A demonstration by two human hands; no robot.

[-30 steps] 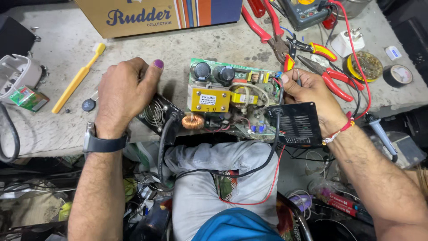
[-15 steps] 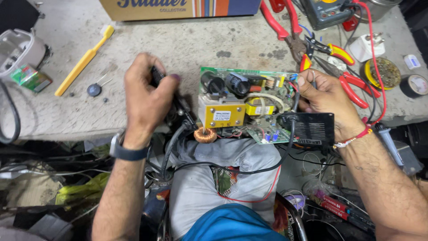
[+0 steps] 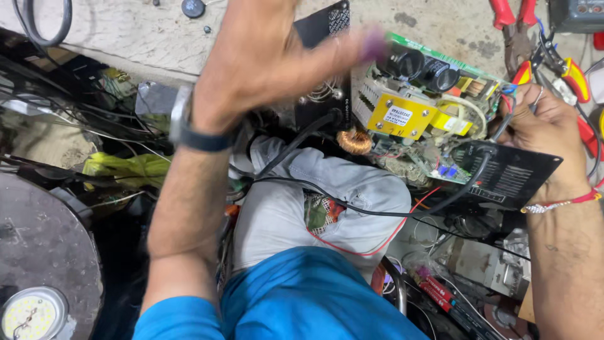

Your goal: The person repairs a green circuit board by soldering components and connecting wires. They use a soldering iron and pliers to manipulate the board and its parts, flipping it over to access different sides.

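Red-handled pliers (image 3: 517, 25) lie on the bench beyond the work. Left hand (image 3: 270, 60), blurred, fingers spread and holding nothing, hides part of a black panel (image 3: 327, 63). Circuit board (image 3: 428, 119), green with yellow transformer and black capacitors, rests at the bench edge. Right hand (image 3: 544, 126) pinches its wires.

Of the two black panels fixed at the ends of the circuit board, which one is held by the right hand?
The black vented panel at the board's right end; the right hand rests on its top edge. The other panel stands behind the left hand.
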